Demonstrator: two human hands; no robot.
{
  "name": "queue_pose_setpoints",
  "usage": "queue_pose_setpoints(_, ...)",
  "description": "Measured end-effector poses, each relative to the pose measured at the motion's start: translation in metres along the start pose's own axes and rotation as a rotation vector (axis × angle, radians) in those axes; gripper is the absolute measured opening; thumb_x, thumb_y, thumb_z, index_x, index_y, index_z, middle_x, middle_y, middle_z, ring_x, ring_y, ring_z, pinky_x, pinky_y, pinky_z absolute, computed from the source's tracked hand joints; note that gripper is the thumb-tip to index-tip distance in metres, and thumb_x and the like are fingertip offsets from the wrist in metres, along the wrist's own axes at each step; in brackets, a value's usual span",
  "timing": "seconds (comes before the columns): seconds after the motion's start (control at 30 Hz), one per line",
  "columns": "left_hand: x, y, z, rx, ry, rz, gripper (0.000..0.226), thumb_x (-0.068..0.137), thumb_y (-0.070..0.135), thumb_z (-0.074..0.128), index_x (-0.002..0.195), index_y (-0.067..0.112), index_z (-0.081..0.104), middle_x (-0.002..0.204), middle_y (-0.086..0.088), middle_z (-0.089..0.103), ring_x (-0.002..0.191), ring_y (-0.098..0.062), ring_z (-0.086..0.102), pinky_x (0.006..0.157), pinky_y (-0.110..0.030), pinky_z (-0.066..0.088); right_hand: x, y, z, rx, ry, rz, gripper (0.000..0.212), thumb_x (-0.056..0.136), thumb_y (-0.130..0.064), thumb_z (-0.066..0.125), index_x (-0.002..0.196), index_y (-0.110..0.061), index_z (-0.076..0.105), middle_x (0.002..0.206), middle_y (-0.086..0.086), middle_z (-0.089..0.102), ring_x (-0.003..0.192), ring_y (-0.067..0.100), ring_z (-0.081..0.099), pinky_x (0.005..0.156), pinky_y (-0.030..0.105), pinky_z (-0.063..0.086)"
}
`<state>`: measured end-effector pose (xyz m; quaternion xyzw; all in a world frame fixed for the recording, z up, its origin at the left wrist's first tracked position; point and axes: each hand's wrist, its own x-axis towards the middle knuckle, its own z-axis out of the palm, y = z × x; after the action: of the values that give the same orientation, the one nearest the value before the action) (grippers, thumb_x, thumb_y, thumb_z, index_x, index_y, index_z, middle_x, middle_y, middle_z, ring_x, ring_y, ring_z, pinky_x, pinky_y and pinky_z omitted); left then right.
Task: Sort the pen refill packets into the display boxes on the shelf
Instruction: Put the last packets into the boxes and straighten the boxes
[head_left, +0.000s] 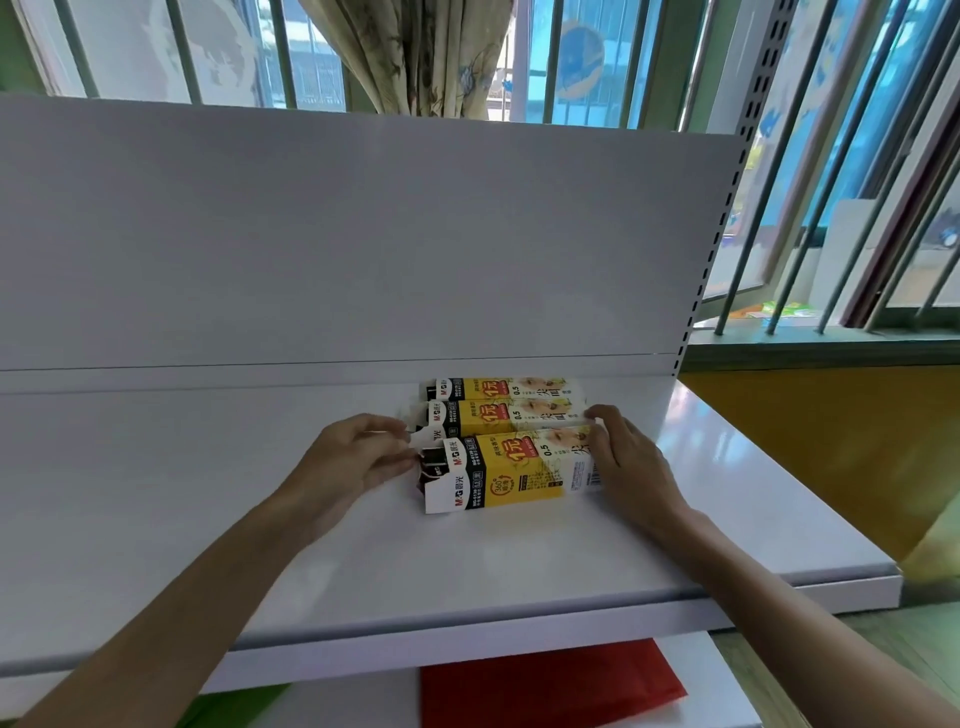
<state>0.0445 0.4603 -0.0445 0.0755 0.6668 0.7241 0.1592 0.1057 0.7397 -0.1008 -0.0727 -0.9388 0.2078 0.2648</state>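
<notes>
Shelf: display boxes | left fingers pinch packets in front box | right fingers flat on it | red sheet below

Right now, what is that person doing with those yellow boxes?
A person is filling display boxes on a white shelf. Three yellow boxes lie side by side. The left hand has its fingertips on the dark refill packets at the open end of the nearest box; whether it pinches or pushes them is unclear. The right hand presses flat against the other end. The middle box and back box lie behind.
</notes>
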Motion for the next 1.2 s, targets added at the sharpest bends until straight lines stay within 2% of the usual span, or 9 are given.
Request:
queue_pose_setpoints(0.13,-0.001,-0.007,-0.006,0.493,0.169,0.176,0.016,0.087,0.006,0.055,0.082,0.018,0.065,0.095,-0.001,0.068,0.086,-0.016,0.064,0.084,-0.031,0.052,0.000,-0.002,-0.002,0.014,-0.002,0.008,0.040,0.090,-0.044,0.018,0.112,-0.019,0.041,0.108,0.008,0.060,0.081,0.018,0.057,0.061,0.032,0.050)
queue_pose_setpoints(0.2,-0.005,-0.007,-0.007,0.644,0.113,0.204,0.025,0.088,0.007,0.051,0.079,0.024,0.067,0.090,0.008,0.070,0.089,-0.010,0.063,0.084,-0.029,0.047,0.000,-0.002,-0.002,0.016,0.007,0.019,0.042,0.089,-0.045,0.016,0.112,-0.019,0.041,0.108,0.008,0.060,0.084,0.021,0.060,0.065,0.038,0.053)
queue_pose_setpoints(0.4,-0.010,-0.015,0.029,0.635,-0.132,0.114,0.017,0.093,0.013,0.046,0.094,0.022,0.061,0.103,0.003,0.061,0.099,-0.015,0.058,0.078,-0.023,0.046,0.001,-0.002,0.000,0.011,0.012,0.036,0.039,0.094,-0.041,0.020,0.116,-0.017,0.042,0.112,0.009,0.060,0.087,0.021,0.059,0.068,0.038,0.053)
queue_pose_setpoints(0.5,-0.009,-0.019,0.028,0.526,-0.089,0.081,0.014,0.090,0.012,0.052,0.089,0.024,0.059,0.106,-0.001,0.063,0.101,-0.018,0.060,0.090,-0.033,0.049,0.001,0.000,-0.003,-0.012,-0.064,0.013,0.031,0.098,-0.035,0.028,0.122,-0.021,0.042,0.112,0.004,0.057,0.085,0.012,0.054,0.065,0.026,0.050)
queue_pose_setpoints(0.6,-0.009,-0.025,0.018,0.608,0.036,0.132,0.012,0.087,0.014,0.059,0.097,0.020,0.056,0.106,0.002,0.062,0.099,-0.016,0.061,0.088,-0.032,0.051,0.000,-0.003,-0.012,0.143,-0.134,0.066,0.039,0.094,-0.048,0.031,0.127,-0.031,0.043,0.108,0.002,0.055,0.084,0.014,0.059,0.067,0.030,0.055)
queue_pose_setpoints(0.7,-0.008,-0.023,0.023,0.493,-0.027,0.067,0.015,0.087,0.016,0.059,0.101,0.020,0.059,0.109,-0.002,0.066,0.101,-0.017,0.062,0.093,-0.038,0.050,-0.001,-0.007,-0.012,0.156,-0.160,0.099,0.056,0.086,-0.060,0.032,0.135,-0.035,0.033,0.114,-0.002,0.047,0.089,0.020,0.059,0.070,0.033,0.055)
queue_pose_setpoints(0.9,-0.013,-0.025,0.031,0.615,0.088,0.253,0.026,0.088,0.015,0.059,0.113,0.014,0.058,0.111,0.003,0.061,0.098,-0.010,0.058,0.078,-0.016,0.044,0.003,-0.006,-0.009,0.176,-0.164,0.229,0.069,0.086,-0.058,0.042,0.142,-0.025,0.018,0.131,0.010,0.046,0.107,0.026,0.052,0.088,0.047,0.050)
queue_pose_setpoints(1.03,-0.027,-0.039,0.019,0.821,0.195,0.463,0.005,0.089,0.020,0.058,0.086,0.024,0.056,0.085,0.010,0.061,0.077,-0.007,0.057,0.061,-0.011,0.039,0.005,-0.029,-0.032,-0.064,-0.082,-0.132,0.080,0.078,-0.068,0.043,0.139,-0.018,0.031,0.138,0.004,0.041,0.124,0.021,0.037,0.101,0.044,0.037)
queue_pose_setpoints(1.2,-0.040,-0.051,0.026,0.915,0.033,0.380,0.007,0.090,0.026,0.056,0.091,0.026,0.063,0.084,0.013,0.061,0.074,0.001,0.056,0.073,-0.019,0.046,0.016,-0.068,-0.029,-0.243,-0.432,-0.291,0.060,0.081,-0.049,0.061,0.134,-0.028,0.042,0.131,-0.003,0.046,0.122,0.016,0.040,0.094,0.032,0.037)
